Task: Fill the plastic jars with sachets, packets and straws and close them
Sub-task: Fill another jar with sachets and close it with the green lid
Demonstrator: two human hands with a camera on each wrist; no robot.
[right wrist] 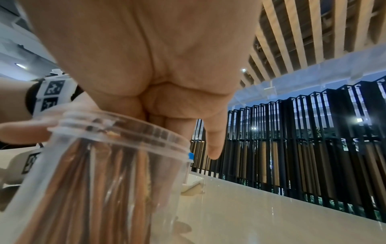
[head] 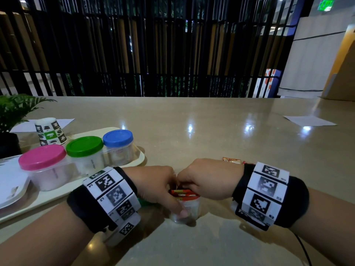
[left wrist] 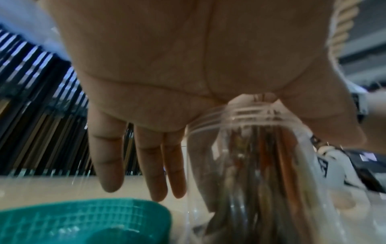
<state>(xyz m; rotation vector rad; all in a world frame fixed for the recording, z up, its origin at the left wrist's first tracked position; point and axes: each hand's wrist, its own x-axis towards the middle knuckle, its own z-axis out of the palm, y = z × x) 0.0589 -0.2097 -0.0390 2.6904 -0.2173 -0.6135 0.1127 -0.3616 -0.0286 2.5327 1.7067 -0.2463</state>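
A clear plastic jar (head: 189, 209) stands open on the table in front of me, without a lid. Red and orange sachets (head: 183, 193) stand upright in it and stick out of its mouth. My left hand (head: 157, 187) holds the jar, thumb down its near side; in the left wrist view three fingers (left wrist: 152, 165) hang straight beside the jar (left wrist: 250, 173). My right hand (head: 203, 181) is over the mouth with fingers curled onto the sachet tops. In the right wrist view the jar (right wrist: 104, 181) shows packed with sachets. A teal lid (left wrist: 83, 219) lies by my left wrist.
A cream tray (head: 57, 196) at the left carries three closed jars with pink (head: 43, 156), green (head: 84, 145) and blue (head: 117, 137) lids, an upturned paper cup (head: 50, 131) and a white plate (head: 11, 187). A loose sachet (head: 231, 161) lies beyond my right wrist. A plant (head: 13, 110) stands far left.
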